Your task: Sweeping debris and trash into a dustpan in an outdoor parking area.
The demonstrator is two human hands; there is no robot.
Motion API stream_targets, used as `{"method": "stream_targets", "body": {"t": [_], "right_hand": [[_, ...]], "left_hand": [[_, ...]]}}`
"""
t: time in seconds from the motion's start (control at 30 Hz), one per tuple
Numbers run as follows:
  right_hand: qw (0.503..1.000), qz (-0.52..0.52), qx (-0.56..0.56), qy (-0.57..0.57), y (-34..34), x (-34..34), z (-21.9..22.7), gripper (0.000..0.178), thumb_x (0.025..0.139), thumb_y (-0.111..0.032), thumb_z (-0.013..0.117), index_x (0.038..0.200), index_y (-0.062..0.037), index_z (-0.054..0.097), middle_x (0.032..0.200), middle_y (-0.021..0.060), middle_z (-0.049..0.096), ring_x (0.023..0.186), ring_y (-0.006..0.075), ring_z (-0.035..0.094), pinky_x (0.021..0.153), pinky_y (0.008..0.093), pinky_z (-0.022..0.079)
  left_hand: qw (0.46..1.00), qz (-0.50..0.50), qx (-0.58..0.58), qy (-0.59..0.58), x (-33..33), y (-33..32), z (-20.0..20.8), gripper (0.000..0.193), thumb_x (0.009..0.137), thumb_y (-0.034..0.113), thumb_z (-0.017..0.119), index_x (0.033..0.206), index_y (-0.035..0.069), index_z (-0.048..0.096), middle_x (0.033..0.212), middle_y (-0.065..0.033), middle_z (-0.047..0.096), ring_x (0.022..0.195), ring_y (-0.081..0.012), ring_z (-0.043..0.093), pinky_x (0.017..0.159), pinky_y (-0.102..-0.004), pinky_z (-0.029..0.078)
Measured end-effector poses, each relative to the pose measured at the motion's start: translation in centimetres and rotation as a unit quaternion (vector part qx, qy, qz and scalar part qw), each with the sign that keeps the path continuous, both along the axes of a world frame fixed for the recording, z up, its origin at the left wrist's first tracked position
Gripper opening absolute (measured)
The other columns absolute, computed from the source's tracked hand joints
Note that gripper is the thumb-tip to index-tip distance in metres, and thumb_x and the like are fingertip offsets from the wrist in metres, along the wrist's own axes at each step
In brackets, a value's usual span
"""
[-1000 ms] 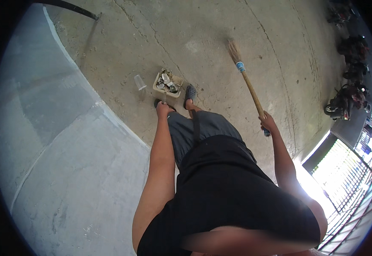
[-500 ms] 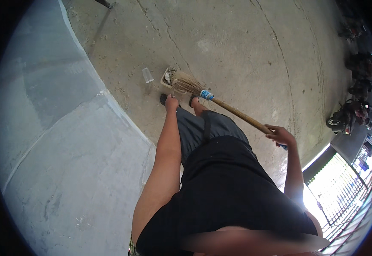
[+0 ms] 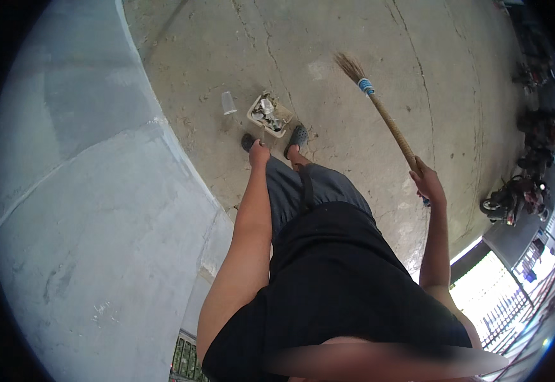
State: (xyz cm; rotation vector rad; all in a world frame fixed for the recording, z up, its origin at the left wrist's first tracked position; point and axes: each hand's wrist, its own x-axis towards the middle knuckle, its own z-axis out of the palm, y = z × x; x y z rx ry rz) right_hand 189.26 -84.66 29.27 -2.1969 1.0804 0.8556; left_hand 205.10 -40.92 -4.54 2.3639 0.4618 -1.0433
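My right hand (image 3: 428, 183) is wrapped round the upper end of a broom's handle. The broom (image 3: 393, 124) has a tan, woven-looking stick, a blue-and-white binding and brown bristles that point away from me, off to the right of my feet. In front of my shoes is a cream, box-shaped dustpan (image 3: 277, 132) with white and dark litter inside. My left hand (image 3: 259, 153) is closed on its thin handle, only partly visible, just behind the near rim. Left of the dustpan, a clear plastic cup (image 3: 228, 103) lies on its side on the concrete.
A raised, pale grey concrete slab (image 3: 99, 210) runs along my left. Cracks cross the brownish concrete floor (image 3: 366, 165). Parked motorcycles (image 3: 516, 200) line the right side, near a bright barred gate (image 3: 503, 312). A metal grate (image 3: 187, 360) shows at the lower left.
The broom has swung up and right, away from the dustpan, so its bristles no longer cover the litter. My left hand stays by the dustpan, whose contents are now in view.
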Motion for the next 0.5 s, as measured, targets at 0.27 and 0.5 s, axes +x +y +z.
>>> {"method": "stream_targets", "body": {"t": [0.27, 0.5], "right_hand": [[0.991, 0.095, 0.084, 0.051, 4.8, 0.9, -1.7, 0.056, 0.092, -0.020, 0.061, 0.143, -0.0084, 0.041, 0.078, 0.0187, 0.067, 0.046, 0.0208, 0.060, 0.046, 0.0357, 0.051], [0.971, 0.099, 0.134, 0.173, 6.1, 2.3, 3.2, 0.056, 0.091, -0.026, 0.064, 0.143, -0.0174, 0.044, 0.081, 0.0134, 0.068, 0.049, 0.0170, 0.060, 0.048, 0.0328, 0.052]], "left_hand": [[0.997, 0.075, -0.031, 0.017, -1.2, 1.1, -2.0, 0.044, 0.096, 0.027, 0.049, 0.134, 0.007, 0.051, 0.130, -0.0189, 0.058, 0.120, -0.0350, 0.054, 0.097, -0.0456, 0.045], [0.993, 0.097, -0.058, 0.028, -0.6, 0.0, -2.4, 0.045, 0.094, 0.027, 0.051, 0.135, 0.007, 0.051, 0.128, -0.0193, 0.059, 0.120, -0.0355, 0.054, 0.097, -0.0450, 0.045]]}}
